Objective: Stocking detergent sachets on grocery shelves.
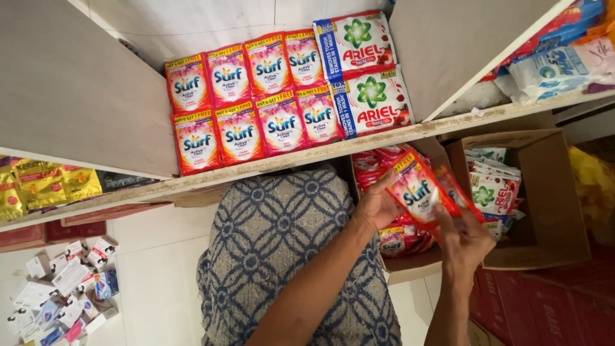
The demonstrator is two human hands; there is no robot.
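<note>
Both hands pinch red detergent sachets (419,192) over a cardboard box (544,192): left hand (378,206) grip at left edge, right hand (466,240) grip prob. at lower edge; shelf (307,157) above holds more

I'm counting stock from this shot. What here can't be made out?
Head view:
- Red sachets in the near box: mostly hidden by the left hand and held sachet strip.
- Right hand: blurred.
- Small cartons on the floor: too small, cut by the edge.
</note>
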